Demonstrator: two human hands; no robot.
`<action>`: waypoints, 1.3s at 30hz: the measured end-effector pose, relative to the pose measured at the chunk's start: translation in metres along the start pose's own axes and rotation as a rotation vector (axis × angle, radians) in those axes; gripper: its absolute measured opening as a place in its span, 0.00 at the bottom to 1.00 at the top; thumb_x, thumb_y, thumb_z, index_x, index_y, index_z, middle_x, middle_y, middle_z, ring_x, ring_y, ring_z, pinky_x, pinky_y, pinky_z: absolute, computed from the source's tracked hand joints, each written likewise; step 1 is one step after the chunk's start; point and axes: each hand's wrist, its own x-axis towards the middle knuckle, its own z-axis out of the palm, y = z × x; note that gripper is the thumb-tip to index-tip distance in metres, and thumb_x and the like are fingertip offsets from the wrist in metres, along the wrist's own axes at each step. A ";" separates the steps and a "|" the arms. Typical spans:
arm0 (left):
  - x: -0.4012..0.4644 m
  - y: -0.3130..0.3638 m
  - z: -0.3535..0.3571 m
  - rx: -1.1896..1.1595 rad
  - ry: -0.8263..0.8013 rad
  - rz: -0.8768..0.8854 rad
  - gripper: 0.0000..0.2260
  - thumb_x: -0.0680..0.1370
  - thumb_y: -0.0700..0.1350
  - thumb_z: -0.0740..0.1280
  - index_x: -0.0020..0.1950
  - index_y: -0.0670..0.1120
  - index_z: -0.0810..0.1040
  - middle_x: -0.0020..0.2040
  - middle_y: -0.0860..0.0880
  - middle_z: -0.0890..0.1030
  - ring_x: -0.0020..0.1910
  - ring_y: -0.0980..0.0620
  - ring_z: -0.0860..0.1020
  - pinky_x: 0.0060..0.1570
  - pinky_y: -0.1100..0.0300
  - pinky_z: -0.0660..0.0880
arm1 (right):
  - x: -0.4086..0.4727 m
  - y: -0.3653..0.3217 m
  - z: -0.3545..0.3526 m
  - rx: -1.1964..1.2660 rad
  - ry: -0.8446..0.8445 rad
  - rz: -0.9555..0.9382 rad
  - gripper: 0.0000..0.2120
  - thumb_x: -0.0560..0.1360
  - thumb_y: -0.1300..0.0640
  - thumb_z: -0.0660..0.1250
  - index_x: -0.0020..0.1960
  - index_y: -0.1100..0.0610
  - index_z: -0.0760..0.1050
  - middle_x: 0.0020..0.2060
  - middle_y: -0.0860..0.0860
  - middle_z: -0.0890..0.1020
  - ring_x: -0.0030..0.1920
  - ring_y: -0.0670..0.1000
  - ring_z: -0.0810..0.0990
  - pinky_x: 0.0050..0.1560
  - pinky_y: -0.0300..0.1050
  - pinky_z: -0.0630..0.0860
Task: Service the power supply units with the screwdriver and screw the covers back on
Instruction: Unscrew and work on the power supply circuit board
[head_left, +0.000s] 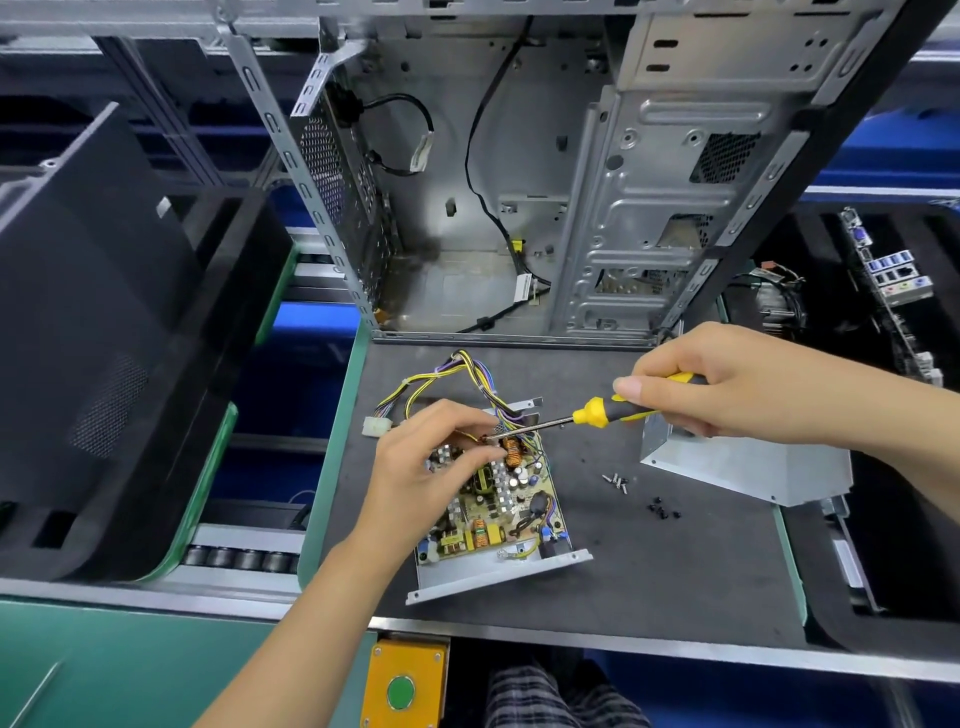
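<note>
An open power supply unit (498, 540) lies on the dark mat (675, 571), its circuit board exposed and its coloured cable bundle (457, 374) trailing toward the back. My right hand (727, 384) grips a yellow-and-black screwdriver (602, 413); the shaft points left and its tip is at the board's far edge. My left hand (441, 457) rests on the board with fingertips pinched close to the tip; whether they hold anything is hidden. The unit's grey metal cover (753, 467) lies to the right, partly under my right hand.
Silver screws (616, 481) and small black screws (662, 509) lie loose on the mat between unit and cover. An open computer case (519, 182) stands at the mat's far edge. Black bins sit left (104, 338) and right (893, 415). A yellow box with a green button (401, 691) is at the near edge.
</note>
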 end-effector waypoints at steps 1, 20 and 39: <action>-0.001 0.000 0.000 -0.011 -0.007 -0.011 0.11 0.72 0.41 0.75 0.52 0.47 0.80 0.47 0.54 0.82 0.44 0.56 0.82 0.47 0.65 0.77 | 0.000 0.000 -0.001 -0.006 0.001 -0.001 0.20 0.77 0.42 0.60 0.30 0.51 0.73 0.23 0.50 0.73 0.22 0.46 0.65 0.25 0.34 0.63; -0.057 0.002 -0.027 -0.298 -0.489 -0.819 0.23 0.79 0.54 0.56 0.58 0.40 0.83 0.56 0.50 0.84 0.57 0.55 0.82 0.62 0.61 0.75 | 0.012 0.017 0.045 -0.373 -0.216 -0.090 0.21 0.71 0.32 0.52 0.33 0.45 0.73 0.25 0.53 0.74 0.24 0.46 0.67 0.27 0.40 0.64; -0.051 -0.004 -0.031 -0.432 -0.672 -1.054 0.37 0.73 0.69 0.48 0.65 0.45 0.79 0.60 0.51 0.83 0.60 0.56 0.80 0.66 0.60 0.72 | 0.024 0.016 0.073 -0.501 -0.236 -0.070 0.19 0.75 0.36 0.55 0.34 0.47 0.71 0.27 0.30 0.72 0.26 0.44 0.70 0.29 0.43 0.66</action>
